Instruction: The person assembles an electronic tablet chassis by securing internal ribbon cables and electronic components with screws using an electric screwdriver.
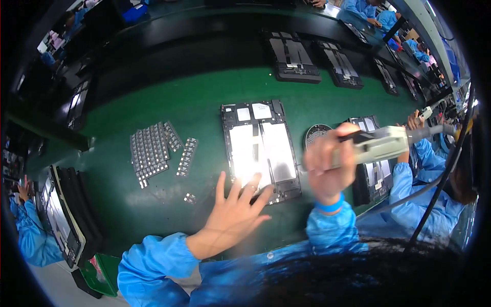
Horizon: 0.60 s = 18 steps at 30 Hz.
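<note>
An opened tablet (243, 140) with silver battery panels and a black frame lies on the green work surface in front of me. My left hand (231, 217) is open, its fingers spread over the tablet's near left edge. My right hand (330, 166), blurred by motion, is wrapped around a pale electric screwdriver (383, 144) at the tablet's right side. The tool is tilted, its bit end pointing left near the tablet's right edge. Partly behind that hand is a round dish (317, 131) that seems to hold small screws.
Sheets of small parts (148, 148), a loose strip (187, 156) and a small piece (190, 198) lie left. Stacked tablets stand right (379, 176) and left (59, 215); more tablets (291, 56) line the far side. A cable (445, 171) hangs right, near a co-worker's sleeve (406, 184).
</note>
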Each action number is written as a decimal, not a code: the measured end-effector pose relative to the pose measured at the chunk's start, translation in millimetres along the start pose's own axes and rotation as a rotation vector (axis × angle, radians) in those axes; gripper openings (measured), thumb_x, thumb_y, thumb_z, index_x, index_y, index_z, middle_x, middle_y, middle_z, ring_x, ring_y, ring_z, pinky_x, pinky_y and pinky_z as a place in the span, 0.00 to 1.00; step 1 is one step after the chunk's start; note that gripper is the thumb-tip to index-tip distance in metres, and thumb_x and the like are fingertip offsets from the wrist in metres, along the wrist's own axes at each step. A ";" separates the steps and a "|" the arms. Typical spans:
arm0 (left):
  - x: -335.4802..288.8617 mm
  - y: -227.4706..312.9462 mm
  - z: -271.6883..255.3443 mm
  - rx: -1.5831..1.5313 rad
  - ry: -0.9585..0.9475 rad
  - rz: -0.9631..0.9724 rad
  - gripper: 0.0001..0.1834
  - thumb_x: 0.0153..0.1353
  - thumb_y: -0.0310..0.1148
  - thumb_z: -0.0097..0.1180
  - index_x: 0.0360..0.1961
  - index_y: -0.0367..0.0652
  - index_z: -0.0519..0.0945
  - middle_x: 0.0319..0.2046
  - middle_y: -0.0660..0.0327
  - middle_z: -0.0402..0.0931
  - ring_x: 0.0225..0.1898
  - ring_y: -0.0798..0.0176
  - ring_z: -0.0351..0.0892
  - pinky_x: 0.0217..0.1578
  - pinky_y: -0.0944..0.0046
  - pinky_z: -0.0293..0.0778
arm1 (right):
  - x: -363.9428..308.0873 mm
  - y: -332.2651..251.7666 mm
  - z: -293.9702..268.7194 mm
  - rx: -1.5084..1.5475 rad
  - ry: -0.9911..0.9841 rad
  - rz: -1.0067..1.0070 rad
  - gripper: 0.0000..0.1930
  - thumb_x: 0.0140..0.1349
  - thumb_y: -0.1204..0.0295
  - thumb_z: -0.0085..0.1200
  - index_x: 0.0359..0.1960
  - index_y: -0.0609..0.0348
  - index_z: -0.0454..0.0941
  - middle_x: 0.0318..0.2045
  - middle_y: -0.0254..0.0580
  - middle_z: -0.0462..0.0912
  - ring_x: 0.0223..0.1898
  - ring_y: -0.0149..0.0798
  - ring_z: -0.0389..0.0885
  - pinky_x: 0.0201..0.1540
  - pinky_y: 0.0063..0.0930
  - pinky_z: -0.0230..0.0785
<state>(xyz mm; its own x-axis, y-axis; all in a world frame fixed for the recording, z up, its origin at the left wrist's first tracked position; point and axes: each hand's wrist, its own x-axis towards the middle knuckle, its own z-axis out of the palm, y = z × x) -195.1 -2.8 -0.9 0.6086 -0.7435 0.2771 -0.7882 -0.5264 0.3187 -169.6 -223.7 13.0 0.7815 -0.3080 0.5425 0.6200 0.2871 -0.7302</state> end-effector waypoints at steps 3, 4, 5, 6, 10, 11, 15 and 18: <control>1.7 6.1 19.3 0.091 -0.033 -0.057 0.26 0.60 0.44 0.61 0.57 0.45 0.75 0.58 0.50 0.69 0.62 0.43 0.66 0.60 0.51 0.69 | 18.5 -28.6 -34.3 0.020 0.077 0.018 0.11 0.74 0.63 0.42 0.49 0.56 0.68 0.16 0.28 0.60 0.14 0.23 0.56 0.17 0.19 0.53; 5.7 6.7 20.0 0.111 -0.012 -0.057 0.26 0.60 0.43 0.62 0.57 0.44 0.75 0.59 0.49 0.68 0.62 0.41 0.65 0.59 0.51 0.69 | 19.6 -33.5 -48.1 -0.034 0.119 0.030 0.11 0.74 0.63 0.41 0.49 0.56 0.67 0.16 0.27 0.60 0.14 0.22 0.56 0.17 0.18 0.53; 10.3 5.1 20.6 0.137 0.010 -0.063 0.27 0.60 0.43 0.62 0.57 0.43 0.74 0.60 0.49 0.68 0.62 0.39 0.65 0.59 0.51 0.70 | 20.3 -33.8 -58.5 -0.026 0.117 0.034 0.11 0.74 0.63 0.41 0.49 0.56 0.67 0.16 0.27 0.60 0.14 0.22 0.56 0.17 0.18 0.53; 16.6 0.2 19.6 0.142 0.006 -0.069 0.27 0.60 0.43 0.62 0.57 0.43 0.74 0.60 0.49 0.68 0.62 0.39 0.65 0.59 0.51 0.70 | 19.5 -33.7 -67.9 -0.059 0.135 0.035 0.11 0.74 0.63 0.41 0.49 0.57 0.67 0.16 0.27 0.60 0.14 0.22 0.56 0.17 0.18 0.53; 65.6 -51.0 12.3 0.170 0.196 -0.175 0.24 0.61 0.39 0.59 0.57 0.40 0.74 0.60 0.49 0.69 0.61 0.44 0.68 0.54 0.54 0.76 | 16.9 -31.3 -85.0 -0.091 0.159 0.025 0.13 0.74 0.63 0.42 0.50 0.58 0.67 0.17 0.27 0.60 0.14 0.22 0.56 0.17 0.19 0.54; 80.8 -67.1 6.4 0.136 0.236 -0.179 0.23 0.60 0.37 0.60 0.55 0.40 0.74 0.57 0.51 0.70 0.59 0.45 0.69 0.52 0.54 0.77 | 16.9 -33.5 -83.6 -0.084 0.151 0.012 0.13 0.74 0.63 0.43 0.50 0.58 0.68 0.17 0.27 0.60 0.14 0.23 0.56 0.17 0.20 0.54; 117.4 -135.2 -0.9 0.185 0.327 -0.188 0.19 0.59 0.34 0.62 0.50 0.38 0.75 0.54 0.52 0.73 0.56 0.46 0.72 0.51 0.53 0.75 | 14.6 -31.8 -89.7 -0.108 0.126 0.019 0.13 0.73 0.64 0.45 0.51 0.59 0.68 0.17 0.27 0.60 0.14 0.23 0.56 0.17 0.20 0.54; 130.1 -183.5 3.8 0.178 0.268 -0.168 0.20 0.58 0.32 0.63 0.50 0.38 0.75 0.54 0.52 0.73 0.56 0.46 0.72 0.53 0.54 0.74 | 12.8 -31.7 -91.9 -0.155 0.265 0.089 0.15 0.67 0.67 0.54 0.49 0.62 0.68 0.15 0.29 0.61 0.13 0.25 0.59 0.17 0.24 0.57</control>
<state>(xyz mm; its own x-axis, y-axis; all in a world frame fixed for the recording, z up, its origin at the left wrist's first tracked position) 28.4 -4.5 -26.8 0.7148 -0.5181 0.4697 -0.6641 -0.7133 0.2240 -185.6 -320.0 5.0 0.7745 -0.5190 0.3616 0.5162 0.1882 -0.8356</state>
